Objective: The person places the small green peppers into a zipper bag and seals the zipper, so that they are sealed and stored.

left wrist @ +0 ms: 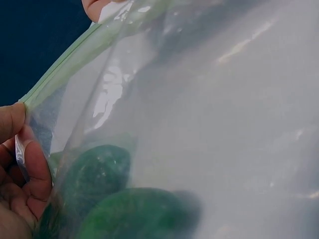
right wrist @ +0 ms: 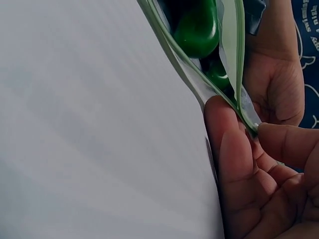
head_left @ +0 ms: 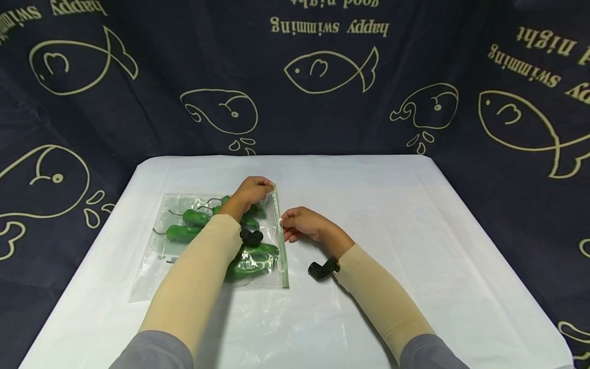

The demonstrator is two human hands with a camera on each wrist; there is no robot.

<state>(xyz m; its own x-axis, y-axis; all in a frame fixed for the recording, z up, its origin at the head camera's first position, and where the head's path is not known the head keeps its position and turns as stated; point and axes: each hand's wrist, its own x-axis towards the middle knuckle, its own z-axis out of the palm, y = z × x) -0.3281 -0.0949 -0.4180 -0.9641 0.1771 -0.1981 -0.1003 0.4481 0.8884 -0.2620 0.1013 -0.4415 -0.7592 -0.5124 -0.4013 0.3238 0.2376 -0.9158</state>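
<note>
A clear zip bag (head_left: 147, 279) lies flat on the table, its green zip strip (head_left: 284, 261) facing right. Inside are several long green peppers (head_left: 182, 233) with stems. My left hand (head_left: 253, 190) pinches the far end of the strip between thumb and fingers. Partway down that strip, my right hand (head_left: 306, 224) pinches the edge at a small white spot. In the right wrist view the bag's mouth gapes between two green strips (right wrist: 238, 50), and they meet at the right thumb (right wrist: 286, 142). My left forearm hides some peppers.
A white cloth covers the table (head_left: 392, 205). Dark fabric (head_left: 332, 123) with fish drawings hangs behind and at both sides. Black wrist cameras sit at the left wrist (head_left: 251, 237) and the right wrist (head_left: 322, 269).
</note>
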